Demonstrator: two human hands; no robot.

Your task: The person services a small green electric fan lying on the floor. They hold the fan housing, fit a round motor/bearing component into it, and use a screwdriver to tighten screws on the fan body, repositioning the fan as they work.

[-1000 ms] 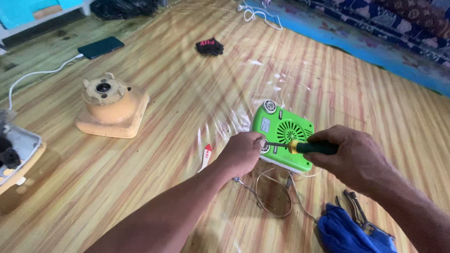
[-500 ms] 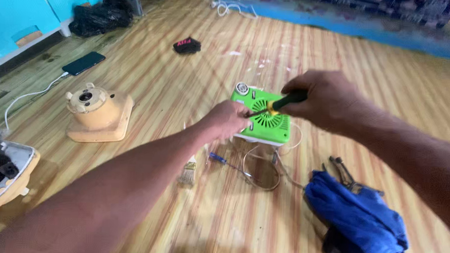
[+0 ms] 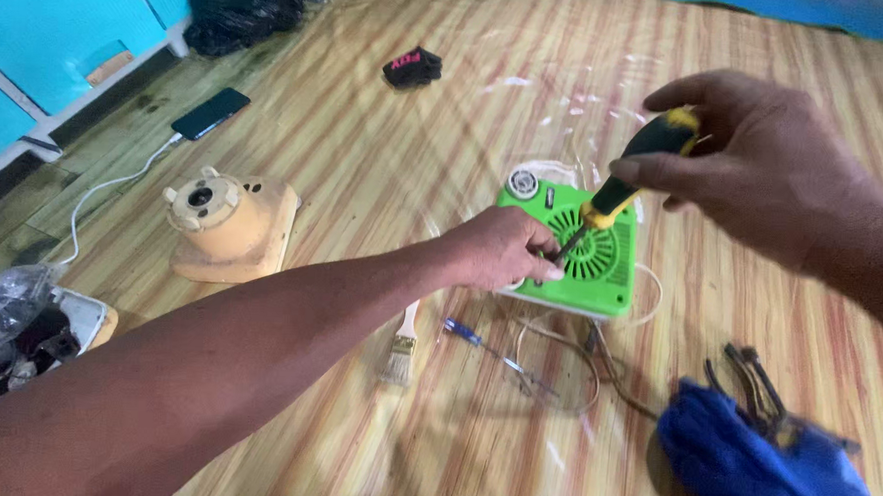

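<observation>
A bright green appliance base [image 3: 597,268] with a round vent grille lies on the striped wooden floor. My left hand [image 3: 500,250] grips its near left edge. My right hand [image 3: 758,161] holds a screwdriver [image 3: 630,181] with a black and yellow handle, tilted, its tip down on the green base beside my left fingers. White and brown wires [image 3: 565,350] trail from under the base.
A small paintbrush [image 3: 402,346] and a blue-handled screwdriver [image 3: 487,343] lie in front of the base. A blue cloth [image 3: 757,464] with pliers [image 3: 750,376] sits at the right. A beige motor housing [image 3: 229,226], a phone [image 3: 209,113] and a black cloth [image 3: 413,66] lie farther left.
The view has drawn closer to the green base. My right hand has risen and tilted the screwdriver more upright; my left hand stays on the base's edge.
</observation>
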